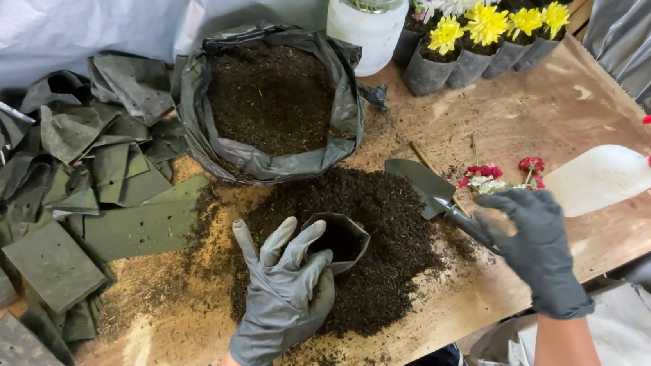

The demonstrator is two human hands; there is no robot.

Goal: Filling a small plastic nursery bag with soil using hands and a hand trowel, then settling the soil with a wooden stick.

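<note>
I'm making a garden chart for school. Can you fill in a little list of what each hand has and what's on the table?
Left hand: gloved left hand holds a small black grow bag open
Right hand: gloved right hand grips a trowel
Under hands: loose soil pile on the wooden table
Behind: big soil sack
Left side: heap of empty flat bags
Back right: potted yellow flowers
Right: white spray bottle, cut red flowers

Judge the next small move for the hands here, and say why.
Probably scoop soil: the right hand grips the trowel, its blade empty at the edge of the loose soil pile, while the left hand holds a small black grow bag open and seemingly unfilled.
</note>
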